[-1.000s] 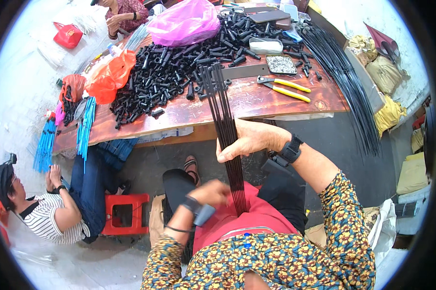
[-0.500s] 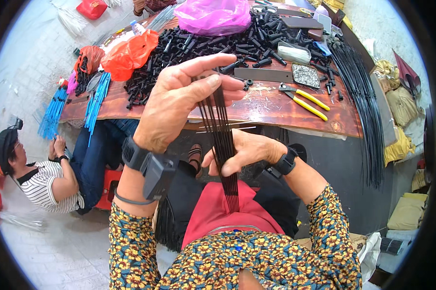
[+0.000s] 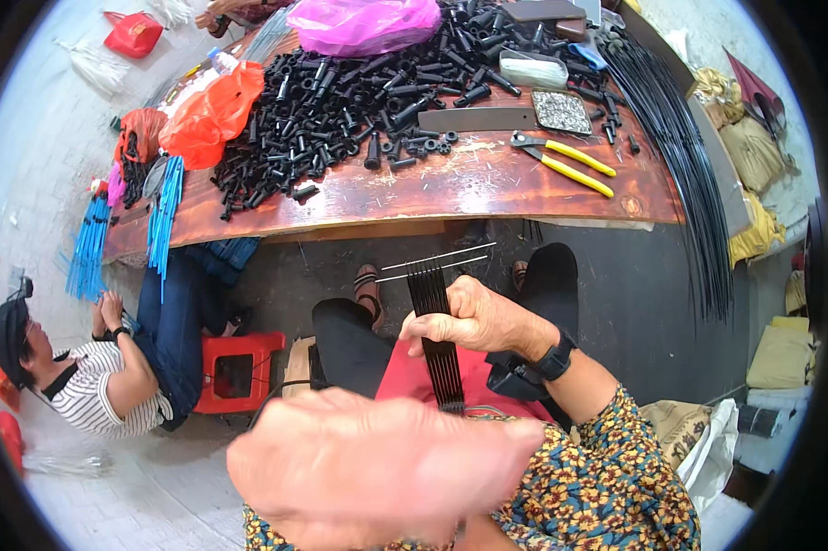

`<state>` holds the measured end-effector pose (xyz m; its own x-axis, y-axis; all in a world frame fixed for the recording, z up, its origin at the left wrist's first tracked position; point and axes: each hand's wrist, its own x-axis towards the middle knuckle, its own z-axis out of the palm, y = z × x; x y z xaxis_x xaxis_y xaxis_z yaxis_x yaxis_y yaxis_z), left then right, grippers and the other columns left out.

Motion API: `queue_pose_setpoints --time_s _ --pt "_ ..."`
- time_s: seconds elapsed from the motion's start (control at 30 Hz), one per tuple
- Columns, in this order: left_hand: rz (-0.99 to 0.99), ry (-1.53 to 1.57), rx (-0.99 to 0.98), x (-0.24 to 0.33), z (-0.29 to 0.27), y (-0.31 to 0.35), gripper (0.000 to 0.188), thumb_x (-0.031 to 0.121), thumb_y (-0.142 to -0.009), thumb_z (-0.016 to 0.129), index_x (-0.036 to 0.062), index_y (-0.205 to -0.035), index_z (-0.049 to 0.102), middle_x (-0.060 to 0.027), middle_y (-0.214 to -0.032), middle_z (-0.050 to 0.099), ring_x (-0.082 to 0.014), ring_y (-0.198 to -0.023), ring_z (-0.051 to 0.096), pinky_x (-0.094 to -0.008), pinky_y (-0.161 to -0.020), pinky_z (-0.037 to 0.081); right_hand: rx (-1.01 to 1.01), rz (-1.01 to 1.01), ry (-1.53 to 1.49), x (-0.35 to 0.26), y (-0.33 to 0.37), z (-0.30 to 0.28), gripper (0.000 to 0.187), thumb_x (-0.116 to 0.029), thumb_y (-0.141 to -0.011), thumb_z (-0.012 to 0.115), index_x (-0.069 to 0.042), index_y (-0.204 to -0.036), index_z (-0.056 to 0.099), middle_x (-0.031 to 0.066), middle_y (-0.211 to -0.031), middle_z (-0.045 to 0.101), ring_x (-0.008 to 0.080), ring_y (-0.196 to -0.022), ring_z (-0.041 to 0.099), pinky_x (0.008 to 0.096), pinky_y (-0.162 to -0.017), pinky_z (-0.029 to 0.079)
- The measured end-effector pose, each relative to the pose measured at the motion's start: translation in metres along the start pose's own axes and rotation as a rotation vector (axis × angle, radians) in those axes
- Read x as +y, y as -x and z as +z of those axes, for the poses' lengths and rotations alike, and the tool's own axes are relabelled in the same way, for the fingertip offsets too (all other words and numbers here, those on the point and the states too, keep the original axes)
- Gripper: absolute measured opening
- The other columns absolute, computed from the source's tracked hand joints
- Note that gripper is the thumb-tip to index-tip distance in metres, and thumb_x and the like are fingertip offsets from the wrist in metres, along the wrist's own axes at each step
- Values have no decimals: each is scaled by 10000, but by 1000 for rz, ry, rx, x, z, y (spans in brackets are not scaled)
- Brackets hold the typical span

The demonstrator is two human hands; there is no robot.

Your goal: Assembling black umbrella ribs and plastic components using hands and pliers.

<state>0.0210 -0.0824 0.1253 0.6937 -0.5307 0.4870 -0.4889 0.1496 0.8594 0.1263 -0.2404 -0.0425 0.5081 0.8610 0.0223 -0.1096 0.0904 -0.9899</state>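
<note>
A flat row of thin black rods (image 3: pixel 439 354) stands over my lap, gripped by my right hand (image 3: pixel 478 317) with the thumb across it. Two thin white sticks (image 3: pixel 460 264) lie crosswise at the rods' far end; whether they are threaded between the rods I cannot tell. The rods' near end reaches my red apron (image 3: pixel 397 372). Close to the camera, my left hand (image 3: pixel 377 468) is a large blur in front of my chest, apart from the rods' upper part. Its fingers are smeared, and what lies beneath it is hidden.
Black tubular parts (image 3: pixel 340 119) are heaped on the wooden table (image 3: pixel 386 197). Yellow-handled cutters (image 3: pixel 570 165), a flat metal bar (image 3: pixel 478 119) and a tray of small bits (image 3: pixel 562 112) lie near. Long black rods (image 3: pixel 689 184) overhang at right. A person (image 3: pixel 111 367) sits at left.
My left hand has left the rods' far end and swung down toward my chest. My right hand still grips the rods, a little lower and further right. The view has shifted.
</note>
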Motion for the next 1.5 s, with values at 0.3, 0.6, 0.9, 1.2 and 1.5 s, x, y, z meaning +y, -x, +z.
queue_pose_setpoints --time_s 0.3,0.6,0.9,1.2,1.5 --pt "-615 75 682 -104 -32 65 125 35 -858 642 -55 -925 696 -156 -905 713 -196 -858 681 -321 -833 522 100 120 -94 4 9 -1 366 -304 -939 601 47 -940 702 125 -770 724 132 -722 678 264 -691 533" --pt "-513 338 868 -147 -7 37 327 188 -961 604 -55 -1180 577 -186 -1026 682 -259 -931 690 -349 -766 570 107 81 -33 5 -2 6 352 -277 -929 606 38 -820 717 76 -691 700 108 -615 625 274 -598 510" --pt "-438 374 1047 -152 -4 35 251 207 -1007 523 -19 -1101 575 -180 -919 696 -297 -858 708 -368 -734 583 147 101 -39 3 -3 6 344 -261 -902 616 39 -762 711 79 -652 688 103 -570 602 265 -571 495" --pt "-551 390 901 -144 -2 35 198 62 -935 604 -34 -1108 592 -171 -963 693 -145 -698 629 -269 -586 502 136 126 -108 6 1 1 319 -259 -933 591 40 -907 700 102 -725 710 112 -624 642 262 -597 517" --pt "-542 472 946 -152 -7 38 111 43 -904 655 -3 -1004 659 -73 -882 683 -101 -675 587 -239 -575 455 104 97 -51 6 -3 -4 313 -262 -936 595 33 -923 700 95 -724 707 101 -622 625 262 -586 503"
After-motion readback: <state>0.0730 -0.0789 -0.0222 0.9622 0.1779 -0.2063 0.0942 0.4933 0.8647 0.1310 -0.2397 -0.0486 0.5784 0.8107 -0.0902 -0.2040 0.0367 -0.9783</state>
